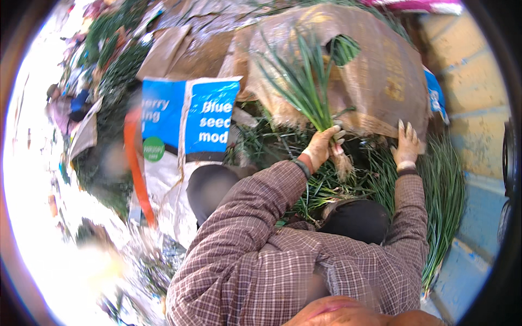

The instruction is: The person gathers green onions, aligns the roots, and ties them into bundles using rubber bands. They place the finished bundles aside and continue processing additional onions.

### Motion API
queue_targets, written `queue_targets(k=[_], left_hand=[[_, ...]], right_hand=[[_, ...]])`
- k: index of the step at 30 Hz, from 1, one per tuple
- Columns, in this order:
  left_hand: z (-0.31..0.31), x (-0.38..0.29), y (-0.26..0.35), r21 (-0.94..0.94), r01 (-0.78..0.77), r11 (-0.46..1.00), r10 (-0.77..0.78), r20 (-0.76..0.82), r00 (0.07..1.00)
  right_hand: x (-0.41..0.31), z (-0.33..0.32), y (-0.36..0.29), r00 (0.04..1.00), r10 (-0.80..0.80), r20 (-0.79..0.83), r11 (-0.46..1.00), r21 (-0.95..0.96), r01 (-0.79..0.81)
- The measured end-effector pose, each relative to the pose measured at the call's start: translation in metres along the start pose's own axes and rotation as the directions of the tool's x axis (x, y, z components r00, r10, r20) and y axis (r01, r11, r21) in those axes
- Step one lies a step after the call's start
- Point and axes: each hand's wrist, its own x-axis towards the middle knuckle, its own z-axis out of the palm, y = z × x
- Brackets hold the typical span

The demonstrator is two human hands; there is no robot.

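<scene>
My left hand (324,143), in a pale, soiled glove, grips a bunch of green onions (316,89) near its white base. The leaves point up and away, and the roots hang beside my palm. Behind the leaves lies a brown woven plastic sack (371,77) with a torn hole, more green leaves showing through it. My right hand (405,144), also gloved, lies flat against the sack's near edge with its fingers spread. Loose green onions (322,187) cover the ground below and between my hands, around my dark-covered knees.
On the left stands a blue and white printed sack (212,118) beside an orange strap (136,163). Long green onions (442,195) lie along a yellow and blue metal panel (475,106) on the right. Further piles of greens (118,77) and a person (67,106) appear at the far left.
</scene>
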Motion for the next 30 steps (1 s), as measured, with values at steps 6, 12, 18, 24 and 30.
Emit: queue_targets(k=[6,12,18,24,30], left_hand=[[-0.008,0.003,0.008,-0.236,-0.135,0.962,0.125,-0.058,0.990],[0.005,-0.010,0.022,-0.375,-0.256,0.891,0.269,-0.019,0.963],[0.000,-0.031,0.024,-0.297,-0.182,0.937,0.186,-0.013,0.982],[-0.008,-0.027,0.037,-0.382,-0.196,0.903,0.161,-0.121,0.979],[-0.014,-0.038,0.000,-0.473,-0.155,0.867,0.049,-0.228,0.972]], right_hand=[[0.001,-0.012,0.006,0.964,-0.067,-0.258,0.997,0.024,0.075],[0.018,-0.009,-0.009,0.999,-0.001,0.035,0.991,-0.137,0.006],[0.030,-0.052,0.016,0.896,-0.096,-0.433,0.982,0.106,0.156],[-0.029,-0.176,0.048,0.735,-0.138,-0.664,0.943,0.140,0.303],[-0.089,-0.277,0.057,0.694,-0.137,-0.707,0.953,0.098,0.287]])
